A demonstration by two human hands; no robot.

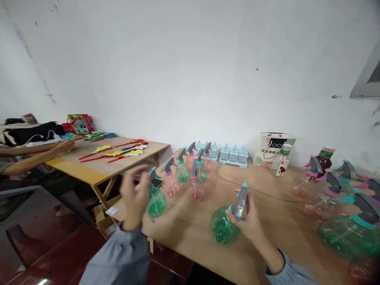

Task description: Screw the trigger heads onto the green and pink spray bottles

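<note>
My right hand (250, 221) is closed round the grey and teal spray head of a round green spray bottle (223, 229). The bottle is tilted, low over or touching the table; I cannot tell which. My left hand (133, 196) is raised at the table's left end, somewhat blurred, with its fingers bent and apart and nothing in them. Just right of it stands another green spray bottle (156, 204). Beyond that are several pink and green ones, among them a pink spray bottle (196, 189) with a grey and pink head.
More spray bottles (346, 233) crowd the right side of the wooden table (184, 225). Along the wall are light-blue moulds (234, 156), a paper bag (268, 148) and a clear bottle (282, 158). Across a gap, a co-worker's arms (44, 156) rest at another table (124, 168) with colourful hand clappers (118, 152).
</note>
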